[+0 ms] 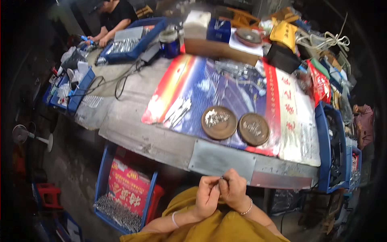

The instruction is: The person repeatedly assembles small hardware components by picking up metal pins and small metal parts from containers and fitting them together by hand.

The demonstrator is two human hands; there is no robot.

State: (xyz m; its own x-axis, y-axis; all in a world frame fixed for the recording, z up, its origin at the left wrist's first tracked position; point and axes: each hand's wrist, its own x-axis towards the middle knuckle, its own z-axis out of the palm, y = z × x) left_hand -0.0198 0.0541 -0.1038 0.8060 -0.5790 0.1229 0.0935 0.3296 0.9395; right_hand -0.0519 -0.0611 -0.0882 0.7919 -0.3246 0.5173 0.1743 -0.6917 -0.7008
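My left hand [208, 197] and my right hand [234, 188] meet just in front of the workbench's near edge, both with fingers pinched together. Between the fingertips shows a tiny dark piece [221, 178], too small to name. Beyond the hands, a grey metal plate [219, 158] lies along the bench edge. Farther in stand two round brown dishes: the left dish [221, 132] holds small whitish and silvery bits, the right dish [254, 139] fine silvery ones. Both rest on a colourful printed sheet [189, 117]. Several slim silvery pieces [177, 112] lie to their left.
Below the bench at left, a blue bin [104, 169] holds many small metal parts and a red printed packet [128, 183]. Another blue bin [322, 149] stands at the right. Cables [121, 82] cross the left bench. A co-worker [117, 18] handles something at the far left.
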